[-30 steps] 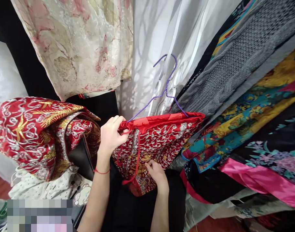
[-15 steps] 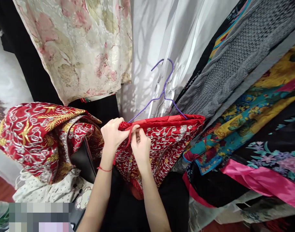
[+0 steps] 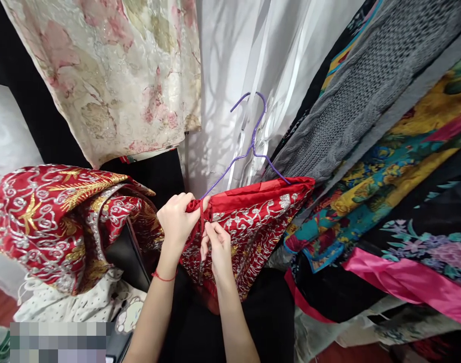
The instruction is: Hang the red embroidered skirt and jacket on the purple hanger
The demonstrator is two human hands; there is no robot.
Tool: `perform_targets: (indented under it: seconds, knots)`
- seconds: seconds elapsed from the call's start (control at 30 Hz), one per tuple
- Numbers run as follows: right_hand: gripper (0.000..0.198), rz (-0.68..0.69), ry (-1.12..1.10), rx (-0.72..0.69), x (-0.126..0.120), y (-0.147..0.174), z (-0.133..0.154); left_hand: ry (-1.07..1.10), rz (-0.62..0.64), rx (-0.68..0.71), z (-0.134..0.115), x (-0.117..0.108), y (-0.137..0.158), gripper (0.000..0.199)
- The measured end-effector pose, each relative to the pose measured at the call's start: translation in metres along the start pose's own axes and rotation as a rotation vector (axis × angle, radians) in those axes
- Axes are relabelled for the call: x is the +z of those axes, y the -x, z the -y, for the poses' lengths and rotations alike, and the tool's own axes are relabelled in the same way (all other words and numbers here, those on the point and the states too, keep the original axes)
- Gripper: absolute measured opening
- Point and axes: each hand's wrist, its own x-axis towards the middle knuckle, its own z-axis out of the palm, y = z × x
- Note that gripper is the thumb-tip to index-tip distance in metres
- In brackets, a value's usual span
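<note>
Here, one red garment (image 3: 253,234), covered in silver and gold scrolling embroidery, sits at centre frame, one purple hanger (image 3: 254,130) rising from its plain red waistband (image 3: 253,195). The left hand (image 3: 176,218) has its grip closed on the gathered waistband; the right hand (image 3: 217,245) has its grip curled beside one thin red cord (image 3: 202,214), its hold unclear. One similar red embroidered cloth (image 3: 45,217) lies at left.

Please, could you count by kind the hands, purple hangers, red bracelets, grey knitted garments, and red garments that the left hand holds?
Hands: 2 (left hand, right hand)
Purple hanger: 1
Red bracelet: 1
Grey knitted garment: 1
Red garment held: 1
Total: 6
</note>
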Motion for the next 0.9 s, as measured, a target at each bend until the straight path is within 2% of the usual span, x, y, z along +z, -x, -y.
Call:
perform_targets:
  seconds: [0.13, 0.2, 0.27, 0.37, 0.47, 0.6, 0.67, 0.8, 0.87, 0.9]
  knots:
    - [0.042, 0.02, 0.007, -0.095, 0.012, -0.001, 0.032, 0.047, -0.003, 0.061, -0.006, -0.014, -0.016, 0.038]
    - [0.039, 0.042, 0.051, -0.135, 0.02, 0.0, 0.039, 0.127, -0.002, 0.184, -0.007, -0.02, -0.026, 0.027]
    - [0.037, 0.072, 0.084, -0.156, 0.025, 0.003, 0.036, 0.222, -0.026, 0.344, -0.005, -0.023, -0.034, 0.027]
    - [0.035, 0.066, 0.11, -0.168, 0.028, 0.006, 0.021, 0.305, -0.06, 0.471, 0.002, -0.018, -0.034, 0.026]
    - [0.035, 0.013, 0.165, -0.176, 0.024, 0.007, 0.003, 0.347, -0.046, 0.491, 0.004, -0.011, -0.025, 0.036]
    - [0.034, -0.109, 0.414, -0.277, 0.01, 0.011, -0.031, 0.413, -0.158, 0.488, -0.009, -0.013, -0.012, 0.039]
    - [0.034, -0.133, 0.551, -0.27, 0.0, 0.017, -0.058, 0.421, -0.212, 0.472, -0.014, -0.016, -0.009, 0.037]
    - [0.035, -0.196, 0.792, -0.232, -0.022, 0.032, -0.103, 0.39, -0.175, 0.477, -0.012, -0.016, -0.008, 0.036]
    - [0.035, -0.162, 0.876, -0.236, -0.031, 0.036, -0.101, 0.396, -0.149, 0.495, -0.007, -0.013, -0.008, 0.036]
    - [0.034, -0.129, 0.907, -0.246, -0.035, 0.036, -0.091, 0.403, -0.144, 0.491, -0.004, -0.012, -0.009, 0.036]
